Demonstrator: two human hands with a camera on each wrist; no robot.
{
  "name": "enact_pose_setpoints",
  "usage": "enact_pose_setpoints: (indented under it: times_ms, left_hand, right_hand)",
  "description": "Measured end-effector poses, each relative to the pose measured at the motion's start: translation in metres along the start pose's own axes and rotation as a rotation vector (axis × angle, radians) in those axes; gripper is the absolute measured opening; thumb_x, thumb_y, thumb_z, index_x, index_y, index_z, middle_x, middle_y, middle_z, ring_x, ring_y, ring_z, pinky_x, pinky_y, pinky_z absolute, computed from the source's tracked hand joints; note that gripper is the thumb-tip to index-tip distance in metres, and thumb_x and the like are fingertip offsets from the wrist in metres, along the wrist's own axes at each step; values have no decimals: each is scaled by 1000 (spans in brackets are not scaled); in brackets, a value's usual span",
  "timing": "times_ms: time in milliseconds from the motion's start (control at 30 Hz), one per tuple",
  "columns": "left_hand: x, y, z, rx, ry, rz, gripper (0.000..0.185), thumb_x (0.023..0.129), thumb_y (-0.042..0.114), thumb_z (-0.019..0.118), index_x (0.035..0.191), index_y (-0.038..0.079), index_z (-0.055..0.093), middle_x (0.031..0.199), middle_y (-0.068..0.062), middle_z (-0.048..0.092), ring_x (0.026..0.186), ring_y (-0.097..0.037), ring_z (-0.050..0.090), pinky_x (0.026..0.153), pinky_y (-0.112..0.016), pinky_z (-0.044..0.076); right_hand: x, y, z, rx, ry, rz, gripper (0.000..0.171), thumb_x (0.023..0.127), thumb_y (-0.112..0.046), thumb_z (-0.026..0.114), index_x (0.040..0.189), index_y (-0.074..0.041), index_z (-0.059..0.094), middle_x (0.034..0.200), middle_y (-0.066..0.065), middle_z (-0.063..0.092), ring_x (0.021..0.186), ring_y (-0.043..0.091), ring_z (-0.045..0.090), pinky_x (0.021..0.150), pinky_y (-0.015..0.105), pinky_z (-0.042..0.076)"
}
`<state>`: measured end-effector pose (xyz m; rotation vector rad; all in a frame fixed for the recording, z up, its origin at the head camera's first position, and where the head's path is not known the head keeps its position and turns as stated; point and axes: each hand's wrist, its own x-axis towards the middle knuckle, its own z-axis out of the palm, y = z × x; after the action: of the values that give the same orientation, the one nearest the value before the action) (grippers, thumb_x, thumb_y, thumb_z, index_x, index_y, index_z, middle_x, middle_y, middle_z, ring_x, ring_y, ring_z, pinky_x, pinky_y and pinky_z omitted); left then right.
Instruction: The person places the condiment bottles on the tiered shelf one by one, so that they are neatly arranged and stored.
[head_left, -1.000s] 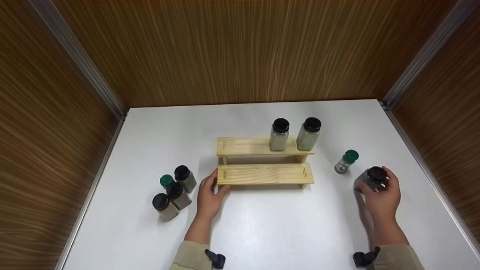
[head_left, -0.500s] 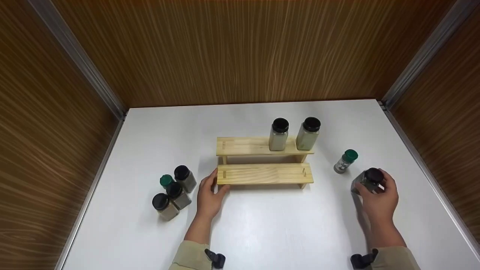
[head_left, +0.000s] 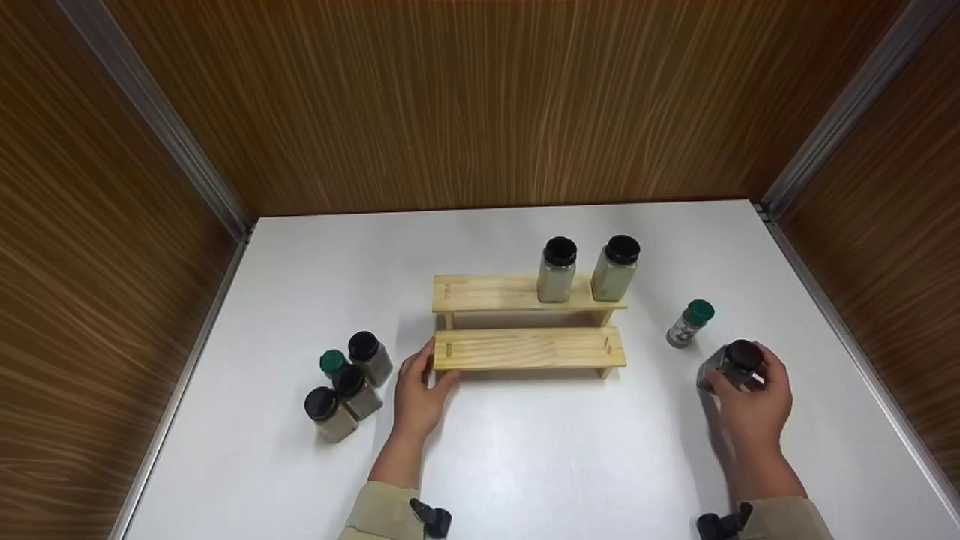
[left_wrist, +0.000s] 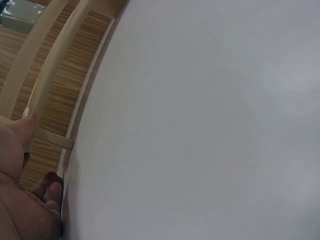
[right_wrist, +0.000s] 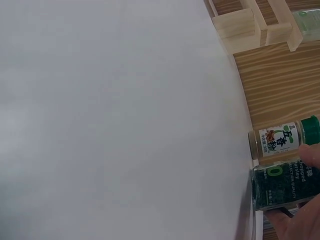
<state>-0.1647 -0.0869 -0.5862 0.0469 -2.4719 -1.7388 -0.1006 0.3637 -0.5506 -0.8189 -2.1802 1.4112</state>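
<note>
Head view: right hand [head_left: 754, 405] curls its fingers around a black-lidded square glass spice jar [head_left: 731, 365] at the table's right, near a green-capped bottle [head_left: 689, 323]. Left hand [head_left: 417, 395], fingers relaxed, touches the two-tier pale wooden rack [head_left: 525, 348] at its left end.

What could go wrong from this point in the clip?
The right hand grips the black-lidded jar near its top, and the green-capped bottle stands just beside it; lifting or swinging the jar could knock that bottle over. The upper tier of the wooden rack already carries two jars near its right end, so a careless placement there might topple them. The left hand steadies only the rack's left end.
</note>
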Motion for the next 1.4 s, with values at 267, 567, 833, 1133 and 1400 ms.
enact_pose_setpoints:
  times_ms: [267, 567, 833, 1133, 1400]
  left_hand:
    - [0, -1, 0, 17, 2, -16, 67, 93, 12, 83, 154, 4, 54, 141, -22, 56, 135, -40, 54, 118, -46, 44]
    - [-1, -1, 0, 2, 2, -7, 67, 93, 12, 83, 153, 3, 55, 141, -23, 55, 136, -41, 54, 118, -47, 44]
    - [-1, -2, -1, 3, 5, 5, 67, 93, 12, 84, 153, 3, 55, 139, -23, 56, 135, -41, 54, 117, -47, 45]
    - [-1, -3, 0, -9, 0, 13, 67, 93, 11, 83, 154, 4, 55, 140, -23, 55, 134, -41, 54, 118, -46, 45]
    - [0, -4, 1, -2, 6, 11, 67, 93, 12, 83, 153, 4, 55, 140, -22, 55, 133, -40, 55, 117, -46, 45]
  right_hand:
    - [-4, 0, 3, 44, 22, -37, 82, 90, 4, 78, 159, -8, 35, 136, 8, 47, 128, 34, 58, 97, 18, 55]
    - [-8, -1, 7, 14, 15, -26, 78, 89, 2, 80, 155, -6, 40, 144, 14, 49, 130, 33, 57, 101, 22, 54]
    - [-13, -3, 11, 29, 17, -68, 75, 87, 4, 81, 152, -4, 46, 134, 5, 54, 112, 11, 59, 93, 12, 53]
    - [-21, -10, 16, 84, 19, -169, 74, 84, 11, 80, 150, 2, 48, 128, -2, 54, 102, -2, 56, 82, 5, 50]
    - [-27, -15, 22, 96, 53, -225, 71, 80, 13, 83, 144, 4, 54, 120, -6, 55, 101, 3, 57, 75, 5, 52]
